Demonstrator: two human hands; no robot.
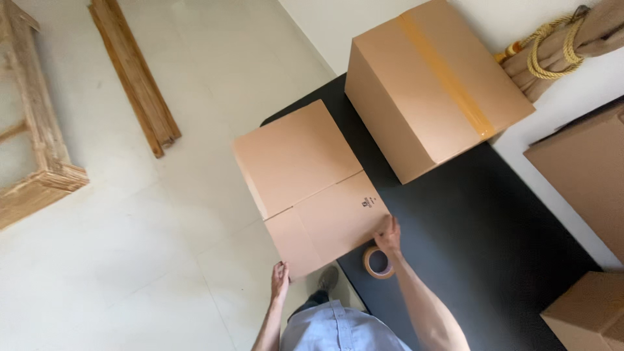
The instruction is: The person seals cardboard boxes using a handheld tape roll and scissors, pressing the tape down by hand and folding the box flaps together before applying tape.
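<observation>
Carton: flattened, over black table edge.
Left hand: gripping near corner.
Right hand: gripping near edge.
Tape roll: beside right hand.

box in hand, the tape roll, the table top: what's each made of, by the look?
Flat box: plain brown cardboard, matte, with creased fold lines; the left hand and right hand grip its near edge. Tape roll: tan packing tape, slightly glossy, probably plastic film on a ring core. Table top: smooth matte black; laminate or painted board, I cannot tell which.
</observation>
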